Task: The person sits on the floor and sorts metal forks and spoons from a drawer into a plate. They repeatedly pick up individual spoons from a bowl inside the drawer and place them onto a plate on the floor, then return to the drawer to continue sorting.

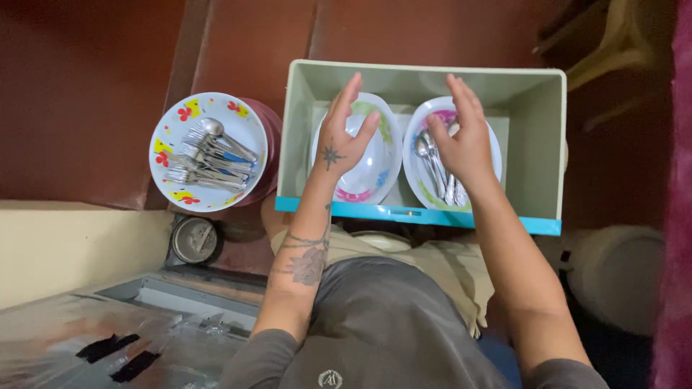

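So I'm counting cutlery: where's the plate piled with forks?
In the head view, the fork plate sits left of the green bin, outside it, away from both hands.

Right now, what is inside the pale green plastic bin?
Two white patterned bowls: an empty left bowl, and a right bowl holding metal spoons. Both hands cover parts of them.

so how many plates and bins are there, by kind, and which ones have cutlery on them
Plates with cutlery: 2, the flowered plate left of the bin and the right plate in it
Plates without cutlery: 1, the plate under the left hand
Green bins: 1
Total: 4
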